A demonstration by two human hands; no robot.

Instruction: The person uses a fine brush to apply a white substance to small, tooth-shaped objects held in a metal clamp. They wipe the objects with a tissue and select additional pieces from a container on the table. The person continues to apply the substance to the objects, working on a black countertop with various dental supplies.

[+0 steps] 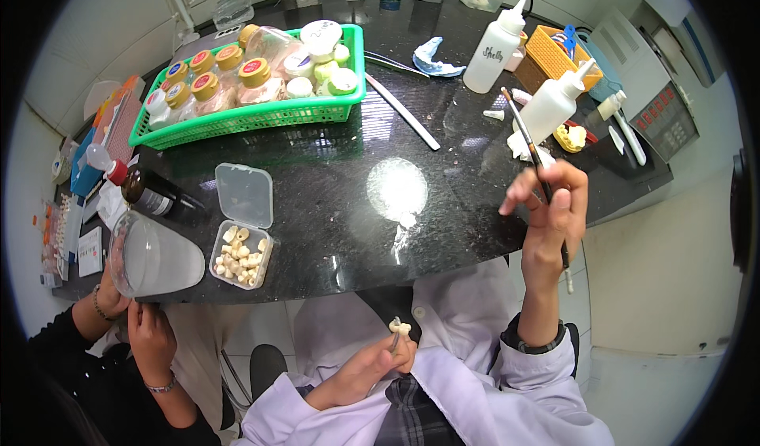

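Observation:
My left hand (370, 376) is closed low over my lap. Its fingers pinch a cream tooth model (401, 329), and a thin grey metal piece (395, 340) shows against it. Raised at the table's right front edge, my right hand (554, 208) grips a slender dark brush (531, 145) between thumb and fingers. The brush slants, one end up near the white bottles and a pale end (568, 281) hanging below the hand. On the table to the left, a small clear box (271, 268) with its lid raised holds several cream tooth models (241, 257).
A green basket (245, 125) of jars stands at the back left. Near a brown bottle (158, 196) is a clear cup (162, 260). White squeeze bottles (495, 50) and a yellow basket (546, 46) stand at the right. A co-worker's hands (152, 339) are at the left edge.

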